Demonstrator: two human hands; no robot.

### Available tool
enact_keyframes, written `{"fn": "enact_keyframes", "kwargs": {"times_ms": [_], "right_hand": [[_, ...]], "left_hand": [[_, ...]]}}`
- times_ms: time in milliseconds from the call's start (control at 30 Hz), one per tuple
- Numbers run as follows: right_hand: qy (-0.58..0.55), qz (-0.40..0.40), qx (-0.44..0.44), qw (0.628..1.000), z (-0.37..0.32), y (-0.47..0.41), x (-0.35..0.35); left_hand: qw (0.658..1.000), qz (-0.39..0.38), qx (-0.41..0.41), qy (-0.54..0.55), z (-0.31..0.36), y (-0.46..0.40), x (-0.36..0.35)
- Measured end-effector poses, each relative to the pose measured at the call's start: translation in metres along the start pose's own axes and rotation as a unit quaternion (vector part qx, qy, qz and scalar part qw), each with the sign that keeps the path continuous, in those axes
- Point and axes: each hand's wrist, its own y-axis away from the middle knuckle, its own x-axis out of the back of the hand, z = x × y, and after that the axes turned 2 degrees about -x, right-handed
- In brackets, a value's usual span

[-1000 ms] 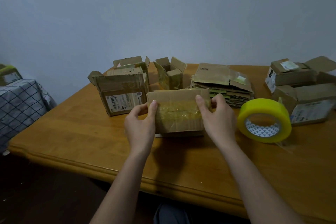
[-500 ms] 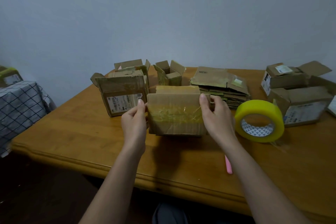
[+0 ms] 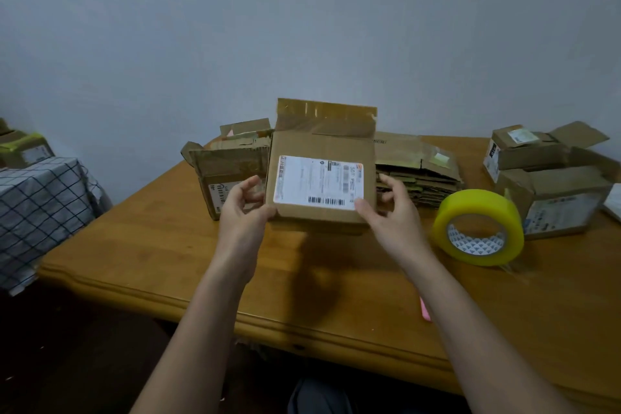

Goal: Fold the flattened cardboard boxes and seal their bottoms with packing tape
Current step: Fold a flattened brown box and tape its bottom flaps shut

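The box (image 3: pixel 322 178) has been turned since the earlier frame: its taped bottom faced the camera then, its label (image 3: pixel 319 183) does now. It is held up just above the table (image 3: pixel 168 245), left of the tape roll (image 3: pixel 479 227). The left hand (image 3: pixel 247 208) and right hand (image 3: pixel 391 212) each grip a lower side edge. It looks light and stiff but crushable, best held by its corners. The open flap (image 3: pixel 326 119) points up; the long axis runs roughly upright.

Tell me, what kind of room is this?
Probably a room at home used for packing parcels. A wooden table against a plain wall holds a stack of flattened cardboard boxes, a roll of yellow packing tape and folded boxes with shipping labels.
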Motion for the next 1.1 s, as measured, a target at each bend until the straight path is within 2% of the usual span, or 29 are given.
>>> {"fn": "enact_keyframes", "kwargs": {"times_ms": [100, 233, 467, 600, 800, 900, 1100], "right_hand": [[-0.012, -0.021, 0.006, 1.000, 0.009, 0.001, -0.006], [-0.044, -0.031, 0.008, 0.998, 0.016, 0.000, -0.012], [0.030, -0.032, -0.020, 0.999, 0.026, -0.004, -0.014], [0.084, -0.001, -0.028, 0.996, 0.030, -0.004, -0.022], [0.016, -0.082, -0.002, 0.997, 0.032, 0.005, -0.027], [-0.009, -0.117, 0.003, 0.993, 0.036, 0.008, -0.025], [-0.035, -0.158, 0.000, 0.987, 0.032, 0.005, -0.025]], "left_hand": [[0.998, -0.008, -0.026, -0.049, -0.005, 0.001, 0.000], [0.999, -0.002, -0.017, -0.034, -0.016, -0.003, 0.001], [0.998, 0.013, -0.007, -0.068, -0.033, 0.000, -0.002], [0.997, -0.005, 0.058, -0.041, -0.040, -0.002, -0.008], [0.986, -0.086, 0.142, -0.001, -0.054, -0.015, -0.017], [0.984, -0.114, 0.126, -0.053, -0.057, -0.017, -0.020], [0.986, -0.053, 0.070, -0.140, -0.045, -0.005, 0.003]]}}
